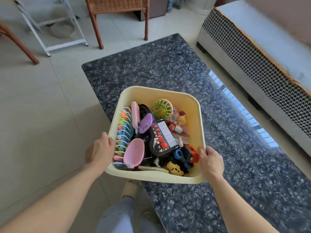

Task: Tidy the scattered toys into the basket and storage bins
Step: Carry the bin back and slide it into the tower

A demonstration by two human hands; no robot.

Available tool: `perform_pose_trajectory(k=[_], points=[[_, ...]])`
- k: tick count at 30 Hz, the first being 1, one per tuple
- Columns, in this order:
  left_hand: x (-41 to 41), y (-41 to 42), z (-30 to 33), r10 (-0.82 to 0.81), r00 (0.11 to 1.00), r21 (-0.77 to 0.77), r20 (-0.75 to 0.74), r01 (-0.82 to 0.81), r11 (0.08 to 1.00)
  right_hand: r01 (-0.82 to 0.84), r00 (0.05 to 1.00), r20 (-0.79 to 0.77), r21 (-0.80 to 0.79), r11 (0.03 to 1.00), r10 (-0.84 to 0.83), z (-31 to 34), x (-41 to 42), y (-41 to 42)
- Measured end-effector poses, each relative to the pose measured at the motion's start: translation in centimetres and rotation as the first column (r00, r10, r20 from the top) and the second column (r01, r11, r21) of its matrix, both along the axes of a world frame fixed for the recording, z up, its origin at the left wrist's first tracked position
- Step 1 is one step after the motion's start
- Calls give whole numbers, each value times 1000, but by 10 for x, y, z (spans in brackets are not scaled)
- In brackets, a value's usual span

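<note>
A pale yellow plastic basket (161,92) full of toys is in the middle of the view, over the near left edge of a dark marble table (168,68). My left hand (100,151) grips its left rim and my right hand (211,161) grips its right rim near the front corner. Inside lie a black toy piano (161,137), a green lattice ball (162,108), a pink scoop (134,153), a purple oval toy (145,123), a colourful bead rack (123,132), a red and blue toy truck (186,154) and several small figures.
A sofa (262,52) with a houndstooth cover runs along the right. A wicker chair (117,12) and a white metal frame (50,26) stand on the tiled floor at the back left. My leg and slipper (129,189) are below the basket.
</note>
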State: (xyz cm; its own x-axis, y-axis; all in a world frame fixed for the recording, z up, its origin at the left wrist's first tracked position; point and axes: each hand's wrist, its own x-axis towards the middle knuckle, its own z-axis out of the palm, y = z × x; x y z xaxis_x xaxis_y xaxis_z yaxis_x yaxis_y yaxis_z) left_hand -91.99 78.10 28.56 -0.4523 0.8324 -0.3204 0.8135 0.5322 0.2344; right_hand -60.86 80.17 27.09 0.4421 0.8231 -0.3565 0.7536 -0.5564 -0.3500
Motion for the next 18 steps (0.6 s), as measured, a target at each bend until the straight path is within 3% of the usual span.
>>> perform_pose_trajectory(k=[5,9,12,18], points=[[-4,-69,9,62,998,31,4,-62,998,-83,994,-62,57,995,87,4,2,-43],[-7,-132,19,207,978,70,16,-208,976,-231,965,-108,81,969,239,10,-7,-58],[-11,-183,33,359,933,123,36,-360,925,-364,915,-139,126,923,379,24,-27,-64],[-17,-289,64,638,769,256,36,-624,738,-624,741,-160,193,757,652,53,-93,-87]])
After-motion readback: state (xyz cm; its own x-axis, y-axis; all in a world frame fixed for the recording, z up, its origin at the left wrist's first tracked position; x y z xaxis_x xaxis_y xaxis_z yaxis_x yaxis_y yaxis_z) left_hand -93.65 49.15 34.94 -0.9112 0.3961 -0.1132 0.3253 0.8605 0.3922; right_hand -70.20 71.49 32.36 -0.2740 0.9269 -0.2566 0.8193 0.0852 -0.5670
